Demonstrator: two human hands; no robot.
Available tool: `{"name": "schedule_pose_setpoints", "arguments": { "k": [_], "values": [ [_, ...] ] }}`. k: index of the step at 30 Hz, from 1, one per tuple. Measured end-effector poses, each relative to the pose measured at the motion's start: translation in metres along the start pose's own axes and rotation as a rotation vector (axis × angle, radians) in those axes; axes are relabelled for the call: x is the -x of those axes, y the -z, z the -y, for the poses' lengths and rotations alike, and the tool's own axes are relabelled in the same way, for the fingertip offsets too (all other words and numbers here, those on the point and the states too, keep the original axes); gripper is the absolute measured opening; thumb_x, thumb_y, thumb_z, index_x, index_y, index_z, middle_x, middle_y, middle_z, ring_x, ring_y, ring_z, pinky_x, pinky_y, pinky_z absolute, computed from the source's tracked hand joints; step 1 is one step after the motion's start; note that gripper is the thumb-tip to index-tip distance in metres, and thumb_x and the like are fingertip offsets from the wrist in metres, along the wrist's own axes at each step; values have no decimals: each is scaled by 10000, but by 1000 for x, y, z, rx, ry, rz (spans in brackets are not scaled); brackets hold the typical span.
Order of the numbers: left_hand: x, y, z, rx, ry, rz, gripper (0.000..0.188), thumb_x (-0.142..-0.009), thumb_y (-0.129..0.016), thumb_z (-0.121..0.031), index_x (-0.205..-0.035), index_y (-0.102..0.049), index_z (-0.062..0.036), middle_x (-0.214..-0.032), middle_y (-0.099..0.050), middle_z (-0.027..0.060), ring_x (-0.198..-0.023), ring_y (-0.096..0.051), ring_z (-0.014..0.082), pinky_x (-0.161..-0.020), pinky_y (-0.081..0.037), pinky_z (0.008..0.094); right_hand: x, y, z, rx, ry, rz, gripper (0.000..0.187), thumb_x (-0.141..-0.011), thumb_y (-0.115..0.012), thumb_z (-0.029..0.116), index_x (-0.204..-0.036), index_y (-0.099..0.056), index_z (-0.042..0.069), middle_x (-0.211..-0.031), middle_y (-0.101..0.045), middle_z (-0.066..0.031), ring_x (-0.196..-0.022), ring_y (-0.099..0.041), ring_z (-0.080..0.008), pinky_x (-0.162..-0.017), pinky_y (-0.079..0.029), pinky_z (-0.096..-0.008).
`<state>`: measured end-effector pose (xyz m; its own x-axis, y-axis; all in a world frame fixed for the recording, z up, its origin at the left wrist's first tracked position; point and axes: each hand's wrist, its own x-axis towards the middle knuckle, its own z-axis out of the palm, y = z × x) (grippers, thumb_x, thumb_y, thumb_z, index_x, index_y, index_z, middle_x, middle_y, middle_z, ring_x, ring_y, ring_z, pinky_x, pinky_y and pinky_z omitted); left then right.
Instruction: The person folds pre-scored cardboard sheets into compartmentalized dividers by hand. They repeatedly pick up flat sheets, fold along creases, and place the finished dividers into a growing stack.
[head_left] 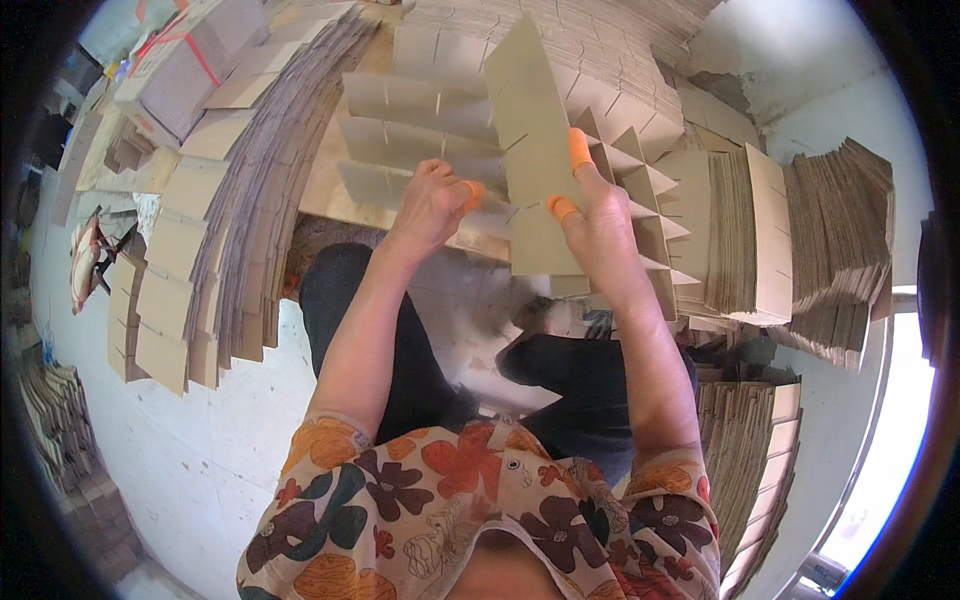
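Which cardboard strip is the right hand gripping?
The slotted strip under the right hand's orange-tipped thumb, running up the picture; the three strips to its left run crosswise, outside that grip.

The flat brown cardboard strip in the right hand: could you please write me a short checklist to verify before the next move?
1. Flat brown cardboard strip held: ok, the right hand grips it near its right edge.
2. Orange stretchy finger covers worn: ok, two show on the right hand and at least one on the left hand.
3. Left hand free: cannot tell; its fingers are curled and could hide something.
4. Thin upright brown cardboard panels spaced apart: ok, they stand in rows with gaps between.
5. Strip's thin dark slits lined up with the panels: cannot tell; the strip covers that area.
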<state>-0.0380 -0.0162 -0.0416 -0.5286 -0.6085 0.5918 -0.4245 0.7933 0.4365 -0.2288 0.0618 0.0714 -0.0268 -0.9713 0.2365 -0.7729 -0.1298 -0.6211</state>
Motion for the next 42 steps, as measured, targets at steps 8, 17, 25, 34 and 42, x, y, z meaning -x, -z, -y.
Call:
{"name": "schedule_pose_setpoints", "arguments": {
  "k": [8, 17, 25, 34, 42],
  "values": [
    [2, -2, 2, 9, 12, 9, 191, -687, -709, -8, -864, -666, -64, -648, -555, 90, -694, -520, 276, -815, -407, 373, 2, -13, -9, -77, -9, 55, 401, -766, -584, -38, -1151, -475, -71, -924, -618, -263, -853, -627, -369, -743, -482, -362],
    [-1, -3, 0, 30, 14, 26, 187, -661, -626, 17, -827, -657, -64, -702, -616, 85, -741, -569, 253, -833, -414, 361, -2, -58, -35, 247, -88, 469, 591, -755, -703, 142, -1265, -460, -33, -868, -623, -250, -849, -604, -417, -736, -491, -427],
    [-6, 17, -14, -94, -92, -42, 440, -615, -778, -164, -1025, -654, -64, -900, -657, 85, -916, -583, 253, -914, -409, 413, 33, 64, -76, 837, -45, -378, 486, -815, -657, 322, -1231, -498, 125, -1061, -572, -132, -952, -570, -309, -647, -523, -409],
    [2, 40, -11, -145, 100, -61, 450, -649, -795, -108, -1075, -662, -51, -1056, -611, 124, -1050, -539, 307, -928, -417, 403, 105, 242, -183, 894, -851, 34, 560, -715, -716, 483, -963, -629, -12, -1065, -595, -269, -1003, -571, -429, -817, -470, -490],
    [13, 53, -3, -118, 248, -74, 411, -647, -803, -131, -1026, -671, -39, -1014, -637, 112, -1038, -534, 302, -964, -395, 427, 100, 249, -190, 1047, -451, -60, 129, -743, -576, 57, -837, -606, -26, -863, -617, -269, -813, -612, -435, -697, -489, -495]
  ]
}}
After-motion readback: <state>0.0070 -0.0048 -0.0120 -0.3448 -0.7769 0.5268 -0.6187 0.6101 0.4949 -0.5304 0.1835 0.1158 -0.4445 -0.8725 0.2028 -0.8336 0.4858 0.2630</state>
